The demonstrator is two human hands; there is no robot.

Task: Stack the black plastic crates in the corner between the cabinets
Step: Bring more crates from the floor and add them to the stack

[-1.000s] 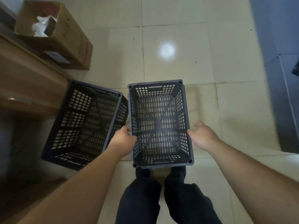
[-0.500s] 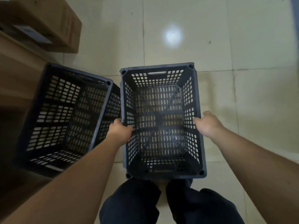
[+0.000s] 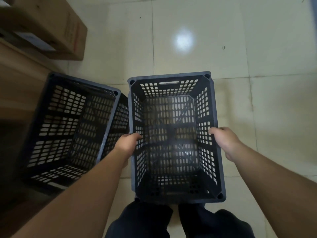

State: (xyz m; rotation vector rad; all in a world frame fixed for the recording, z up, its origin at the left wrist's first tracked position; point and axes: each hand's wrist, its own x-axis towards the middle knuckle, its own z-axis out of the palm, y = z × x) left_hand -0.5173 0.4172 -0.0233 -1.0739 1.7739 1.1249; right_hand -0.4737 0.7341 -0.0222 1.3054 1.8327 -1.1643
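Observation:
A black perforated plastic crate (image 3: 173, 79) is held in front of my legs, open side up. My left hand (image 3: 127, 145) grips its left long rim and my right hand (image 3: 224, 142) grips its right long rim. A second black crate (image 3: 56, 127) stands on the floor to the left, tilted in view, beside a wooden cabinet (image 3: 18, 90). The two crates nearly touch near my left hand.
A brown cardboard box (image 3: 51, 24) lies at the upper left, by the cabinet. Pale floor tiles (image 3: 223, 54) spread ahead and to the right, with a bright light reflection. My dark trouser legs (image 3: 154, 222) show at the bottom.
The held crate has come closer and looks larger in view. The floor crate and the cardboard box have shifted left and up in the view. Both hands keep their grip.

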